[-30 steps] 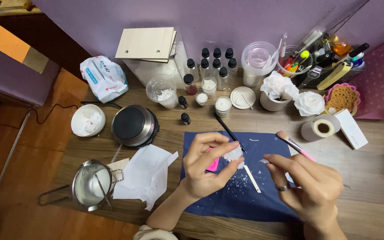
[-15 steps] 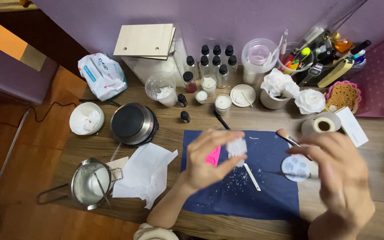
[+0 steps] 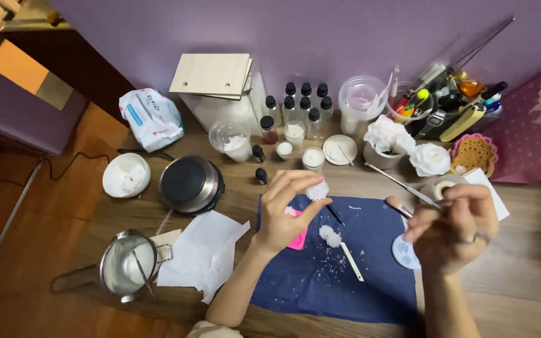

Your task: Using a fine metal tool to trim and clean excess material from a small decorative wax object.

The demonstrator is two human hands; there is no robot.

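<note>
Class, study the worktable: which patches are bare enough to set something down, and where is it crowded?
Bare wood lies right of the blue mat below the right hand, and along the front edge below the metal pot. The back row of bottles and cups is crowded.

A round black hotplate [image 3: 190,183] is flanked by a steel pot [image 3: 125,265], crumpled white paper [image 3: 203,251] and a row of dark-capped bottles [image 3: 300,106].

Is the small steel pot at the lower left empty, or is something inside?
Not empty: the steel pot holds white contents, with a thin stick resting inside.
</note>
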